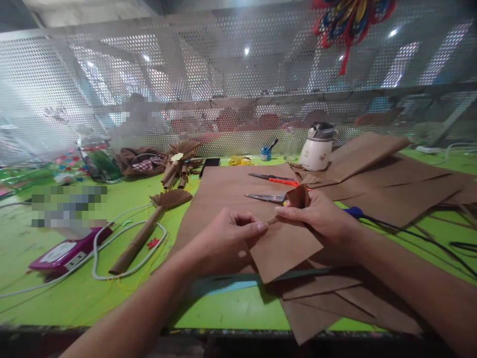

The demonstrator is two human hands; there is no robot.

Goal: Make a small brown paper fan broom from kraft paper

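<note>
A piece of brown paper (285,248) is held between my two hands, its upper edge folded over and its lower corner hanging toward me. My left hand (242,228) pinches that edge between thumb and finger. On the other side, my right hand (316,214) grips the same paper, and a dark curled end (298,196) of it sticks up above the fingers. Just beyond lie scissors (264,198) and a craft knife with an orange handle (276,178), both on a large brown paper sheet (223,191).
More brown sheets (395,189) spread at the right near a white flask (316,149). Rolled paper pieces with pleated fans (141,233) lie left, beside a white cable (95,256) and purple power strip (67,253). A blue-handled tool with a black cord (356,212) lies right.
</note>
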